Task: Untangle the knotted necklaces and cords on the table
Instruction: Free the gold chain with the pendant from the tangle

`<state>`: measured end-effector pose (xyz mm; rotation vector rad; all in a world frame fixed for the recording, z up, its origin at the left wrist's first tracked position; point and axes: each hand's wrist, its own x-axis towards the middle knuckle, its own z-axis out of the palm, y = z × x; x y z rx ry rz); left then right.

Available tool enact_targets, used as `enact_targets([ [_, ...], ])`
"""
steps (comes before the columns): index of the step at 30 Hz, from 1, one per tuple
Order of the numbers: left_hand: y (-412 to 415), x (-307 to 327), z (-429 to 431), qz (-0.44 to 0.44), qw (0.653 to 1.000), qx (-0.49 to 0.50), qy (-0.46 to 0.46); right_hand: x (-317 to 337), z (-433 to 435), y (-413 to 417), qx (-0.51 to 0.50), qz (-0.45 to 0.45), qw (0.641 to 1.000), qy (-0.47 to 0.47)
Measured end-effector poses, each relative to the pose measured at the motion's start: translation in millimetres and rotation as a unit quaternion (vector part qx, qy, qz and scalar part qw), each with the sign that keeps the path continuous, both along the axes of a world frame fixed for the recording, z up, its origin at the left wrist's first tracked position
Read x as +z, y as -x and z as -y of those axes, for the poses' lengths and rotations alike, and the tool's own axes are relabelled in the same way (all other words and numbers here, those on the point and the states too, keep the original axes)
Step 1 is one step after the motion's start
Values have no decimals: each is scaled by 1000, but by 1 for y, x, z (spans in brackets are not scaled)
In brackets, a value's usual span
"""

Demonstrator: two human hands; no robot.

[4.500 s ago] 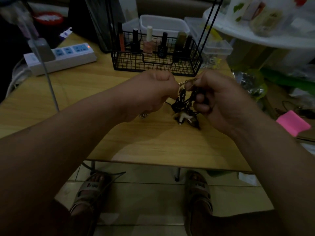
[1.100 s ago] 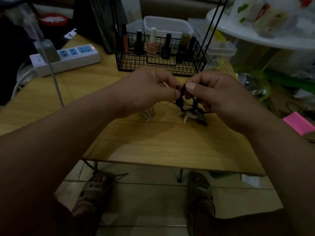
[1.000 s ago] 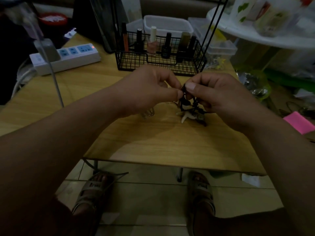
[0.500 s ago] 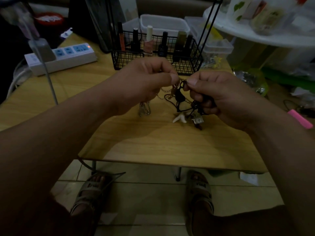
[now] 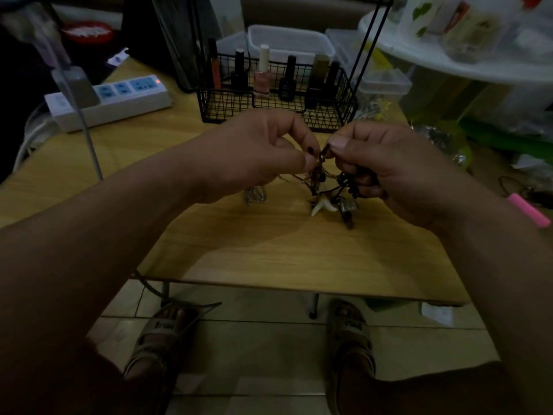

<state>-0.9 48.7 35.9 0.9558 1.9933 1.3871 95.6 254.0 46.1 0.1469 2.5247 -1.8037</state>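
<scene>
A tangle of black cords and thin chains (image 5: 324, 187) hangs just above the wooden table (image 5: 269, 253), between my two hands. My left hand (image 5: 263, 154) pinches its top with thumb and forefinger. My right hand (image 5: 386, 166) pinches the same spot from the other side, and its lower fingers curl round black cord. A white tooth-shaped pendant (image 5: 321, 206) and a small metal pendant (image 5: 347, 208) dangle from the tangle onto the table. A silver chain end (image 5: 254, 195) hangs below my left hand.
A black wire basket (image 5: 278, 106) with nail polish bottles stands just behind my hands. A white power strip (image 5: 110, 100) lies at the back left. A pink object (image 5: 528, 209) lies off the table's right edge. The near table edge runs above my sandalled feet.
Both hands have kept their pinch at the top of the tangle and shifted slightly. The tangle was lifted a little, so the pendants now hang lower beneath it.
</scene>
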Motion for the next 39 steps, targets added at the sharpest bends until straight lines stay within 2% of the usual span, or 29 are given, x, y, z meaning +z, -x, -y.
enact_targets([
  [4,-1,0,0,-63,998,15,19,0,1,1,-8,-2,1000,13],
  [17,-2,-4,-3,-127,990,54,14,-1,4,2,-29,16,999,30],
  [28,-9,-11,-11,-302,949,82,23,-2,10,3,-44,5,998,43],
  [34,-7,-10,-9,-282,957,61,42,-5,4,4,-64,19,997,38],
  [39,-3,-6,-6,-183,981,48,53,-1,-6,1,-6,29,999,-20],
])
